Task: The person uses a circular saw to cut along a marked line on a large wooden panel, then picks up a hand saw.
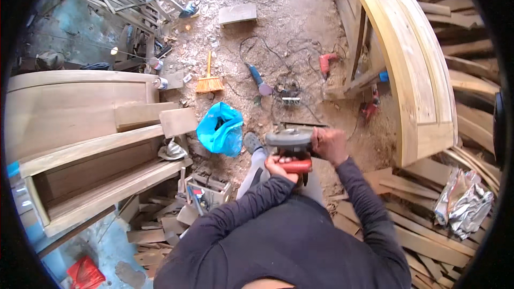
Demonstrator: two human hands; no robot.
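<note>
I hold a red-handled power saw (289, 138) with a rounded grey guard and a dark plate in front of my body. My left hand (278, 167) is closed round its red handle. My right hand (332, 144) grips the tool's right side near the plate, fingers wrapped. Beyond it on the dusty floor lie a blue corded tool (256, 77), a dark metal tool (287, 91), a red drill (326, 63) and another red tool (370, 108). A blue plastic bag (219, 128) sits left of my foot, with a straw broom (210, 83) behind it.
A pale wooden door panel (420, 59) stands at the right, amid stacks of planks (466, 80) and foil wrapping (463, 203). At the left are a wooden panel (64, 96), a long wooden trough (96, 187) and scrap boards. A small block (237, 14) lies further ahead.
</note>
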